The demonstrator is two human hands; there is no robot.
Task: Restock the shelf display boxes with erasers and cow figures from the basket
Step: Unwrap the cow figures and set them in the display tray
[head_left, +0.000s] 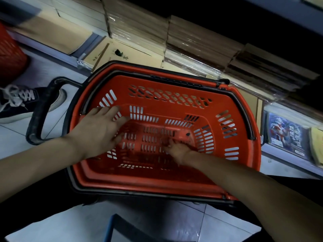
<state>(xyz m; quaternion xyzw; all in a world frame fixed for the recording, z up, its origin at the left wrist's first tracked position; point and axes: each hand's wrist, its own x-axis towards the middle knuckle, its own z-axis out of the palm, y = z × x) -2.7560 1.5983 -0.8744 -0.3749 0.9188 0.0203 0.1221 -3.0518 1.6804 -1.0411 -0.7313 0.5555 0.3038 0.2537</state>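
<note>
Your left hand (97,131): fingers straight, spread, released, tips by the basket (176,84) wall. Your right hand (180,151): fingers blurred at the basket floor; grip cannot be told.

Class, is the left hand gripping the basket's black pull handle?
No, the left hand is open inside the basket, off the pull handle.

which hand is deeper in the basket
The right hand, low by the red basket's slotted floor; the left hand, fingers spread, is higher, near the left wall.
</note>
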